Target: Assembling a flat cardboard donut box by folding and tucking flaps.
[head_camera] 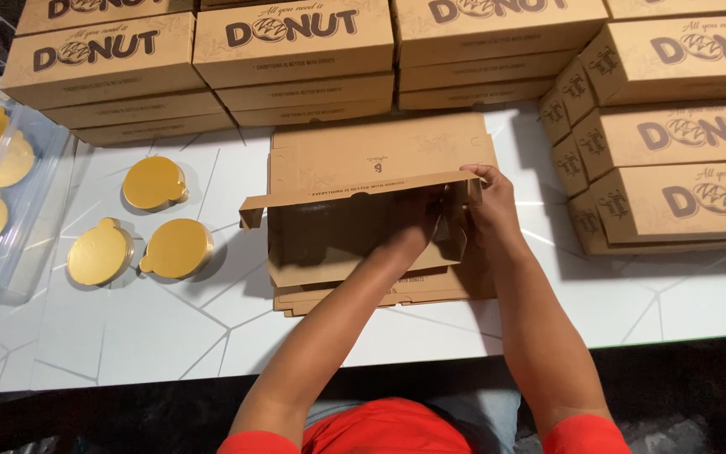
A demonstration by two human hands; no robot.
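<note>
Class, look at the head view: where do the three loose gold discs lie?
The three gold discs lie on the white table, left of the half-folded cardboard box, between it and the clear plastic tray.

Round boards (153,182) lie left of the box (363,227), stacked boxes (296,50) behind
</note>
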